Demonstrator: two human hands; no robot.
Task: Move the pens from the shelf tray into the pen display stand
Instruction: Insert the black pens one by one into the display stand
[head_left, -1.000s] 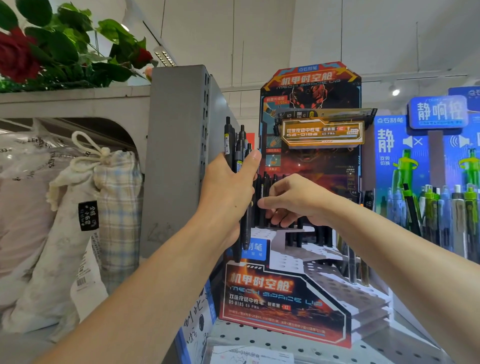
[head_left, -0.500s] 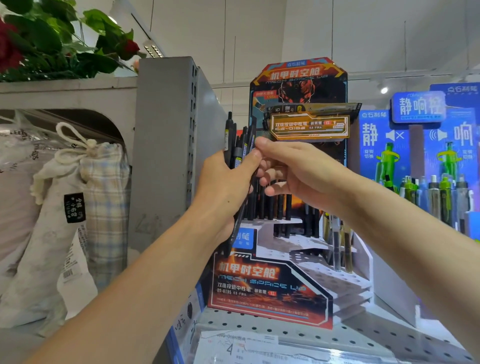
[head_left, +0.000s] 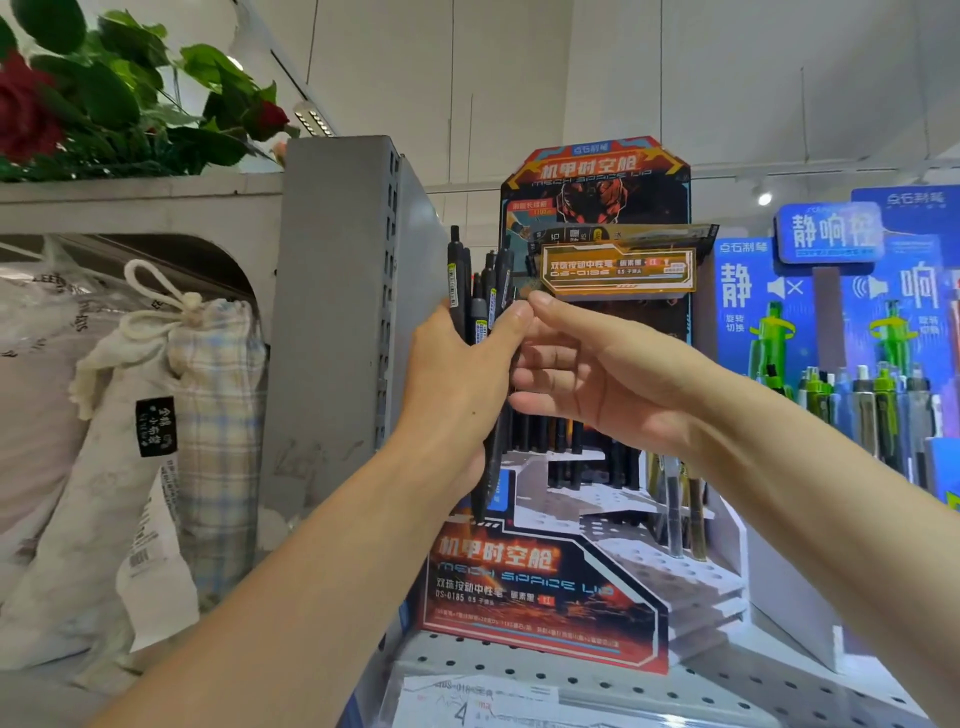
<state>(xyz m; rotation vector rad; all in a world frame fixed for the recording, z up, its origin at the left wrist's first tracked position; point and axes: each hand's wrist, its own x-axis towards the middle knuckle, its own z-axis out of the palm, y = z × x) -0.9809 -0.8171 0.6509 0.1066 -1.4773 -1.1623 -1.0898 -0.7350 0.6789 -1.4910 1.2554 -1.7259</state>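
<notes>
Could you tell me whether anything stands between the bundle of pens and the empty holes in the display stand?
Nothing visible does. The left hand grips the black pens just in front of the display stand, whose empty holes lie open below. The right hand reaches to the bundle.

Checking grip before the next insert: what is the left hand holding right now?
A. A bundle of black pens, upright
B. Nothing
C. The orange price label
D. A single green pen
A: the left hand grips a bundle of black pens upright beside the pen display stand, with the right hand reaching to them.
</notes>
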